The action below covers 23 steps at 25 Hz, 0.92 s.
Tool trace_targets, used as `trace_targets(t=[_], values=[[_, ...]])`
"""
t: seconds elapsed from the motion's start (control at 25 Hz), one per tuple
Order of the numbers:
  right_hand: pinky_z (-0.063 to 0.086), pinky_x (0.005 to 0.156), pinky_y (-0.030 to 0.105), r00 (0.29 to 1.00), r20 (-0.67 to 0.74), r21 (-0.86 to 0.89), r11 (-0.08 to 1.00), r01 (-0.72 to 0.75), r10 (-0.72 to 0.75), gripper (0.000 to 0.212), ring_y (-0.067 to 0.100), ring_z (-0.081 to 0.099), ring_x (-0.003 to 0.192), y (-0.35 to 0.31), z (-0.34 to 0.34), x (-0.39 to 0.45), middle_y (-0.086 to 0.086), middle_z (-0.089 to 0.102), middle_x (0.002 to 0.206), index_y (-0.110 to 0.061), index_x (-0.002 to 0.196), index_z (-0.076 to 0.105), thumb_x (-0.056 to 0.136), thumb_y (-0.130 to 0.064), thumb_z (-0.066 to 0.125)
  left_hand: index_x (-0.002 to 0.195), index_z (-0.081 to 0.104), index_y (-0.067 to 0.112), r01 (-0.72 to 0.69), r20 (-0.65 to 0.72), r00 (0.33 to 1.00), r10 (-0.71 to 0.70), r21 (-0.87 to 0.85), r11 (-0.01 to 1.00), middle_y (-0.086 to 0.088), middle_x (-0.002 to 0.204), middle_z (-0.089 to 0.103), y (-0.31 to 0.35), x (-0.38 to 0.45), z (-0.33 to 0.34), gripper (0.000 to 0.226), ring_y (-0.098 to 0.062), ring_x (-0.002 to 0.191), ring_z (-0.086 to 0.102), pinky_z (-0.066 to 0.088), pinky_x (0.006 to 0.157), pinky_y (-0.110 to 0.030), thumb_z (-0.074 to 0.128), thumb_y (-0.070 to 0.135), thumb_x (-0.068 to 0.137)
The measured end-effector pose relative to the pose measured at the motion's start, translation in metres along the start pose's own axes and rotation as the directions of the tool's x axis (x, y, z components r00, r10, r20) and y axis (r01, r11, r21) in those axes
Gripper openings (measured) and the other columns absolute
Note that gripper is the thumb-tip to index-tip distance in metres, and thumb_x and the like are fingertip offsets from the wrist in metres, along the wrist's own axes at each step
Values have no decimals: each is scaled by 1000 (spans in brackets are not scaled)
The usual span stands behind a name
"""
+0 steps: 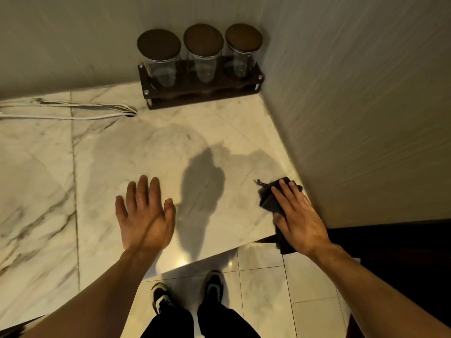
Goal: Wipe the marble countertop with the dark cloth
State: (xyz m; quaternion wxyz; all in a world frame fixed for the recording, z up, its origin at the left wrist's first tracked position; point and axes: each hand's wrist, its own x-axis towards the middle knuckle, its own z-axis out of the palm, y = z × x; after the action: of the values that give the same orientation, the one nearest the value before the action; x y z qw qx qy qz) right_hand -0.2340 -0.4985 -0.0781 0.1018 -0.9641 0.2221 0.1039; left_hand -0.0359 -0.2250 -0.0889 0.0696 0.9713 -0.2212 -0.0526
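The white, grey-veined marble countertop (136,147) fills the middle and left of the head view. A dark cloth (269,200) lies crumpled at the counter's right front corner, close to the right wall, with one end hanging over the front edge. My right hand (297,215) lies flat on top of the cloth and presses it onto the marble. My left hand (146,213) is held over the counter near the front edge, fingers spread, holding nothing.
A dark wooden rack (202,92) holding three glass jars (203,54) with brown lids stands in the back corner. White cords (66,111) lie along the back left. Walls close in behind and on the right. Below the counter's edge are floor tiles and my shoes (188,291).
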Motion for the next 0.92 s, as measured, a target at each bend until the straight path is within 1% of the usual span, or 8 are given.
trace_targets(t=[0.04,0.08,0.2,0.4,0.48,0.6,0.72,0.92], values=[[9,120,41,1000,10,-1,1000,0,0,62,13,-9,147,3,-2,5,-5,-3,160,-30,149,1,91,-44,20,147,25,16,4,3,1000,-4,5,1000,-13,156,24,0,0,0,62,-33,143,14,13,114,-55,23,46,93],[8,120,40,1000,-3,1,1000,-8,8,63,14,-8,147,4,-4,8,-4,-1,160,-29,150,3,91,-44,20,147,25,16,6,6,1000,-6,10,1000,-13,156,24,1,0,0,62,-33,144,13,12,114,-55,23,46,93],[6,120,36,997,-57,63,997,-50,54,63,15,-3,147,-1,-9,19,2,6,161,-21,151,15,91,-37,27,148,25,17,17,23,1000,-17,14,1000,-12,157,23,1,1,-1,62,-32,144,12,11,115,-54,22,47,94],[4,119,33,979,-117,142,979,-149,166,61,16,0,147,-16,-17,55,5,8,161,-14,151,16,97,-22,42,148,26,17,29,34,999,-28,0,1000,-11,157,24,1,2,-3,63,-32,145,13,11,115,-54,20,47,94],[2,118,31,974,-144,163,975,-153,177,60,18,2,147,-22,-21,80,8,11,160,-11,151,17,97,-19,42,148,26,17,31,41,999,-31,-3,1000,-10,157,24,1,3,-4,62,-31,145,13,11,116,-54,20,48,94],[3,119,33,973,-144,166,974,-154,178,60,23,3,147,-28,-29,119,11,11,160,-7,151,16,97,-17,40,148,27,18,46,50,998,-46,-4,999,-9,158,24,2,4,-5,62,-30,146,13,11,116,-54,20,48,95],[2,120,34,977,-126,164,975,-148,169,60,22,1,148,-29,-37,154,10,7,161,-8,151,13,98,-18,38,148,28,17,46,58,997,-48,22,999,-9,157,26,3,4,-5,61,-30,145,16,12,116,-54,22,48,95],[4,120,36,978,-133,177,975,-135,160,59,24,4,147,-32,-47,209,10,12,160,-9,151,15,98,-18,39,148,30,17,59,68,996,-62,49,997,-9,156,29,2,5,-5,63,-29,144,21,16,114,-55,28,48,93]])
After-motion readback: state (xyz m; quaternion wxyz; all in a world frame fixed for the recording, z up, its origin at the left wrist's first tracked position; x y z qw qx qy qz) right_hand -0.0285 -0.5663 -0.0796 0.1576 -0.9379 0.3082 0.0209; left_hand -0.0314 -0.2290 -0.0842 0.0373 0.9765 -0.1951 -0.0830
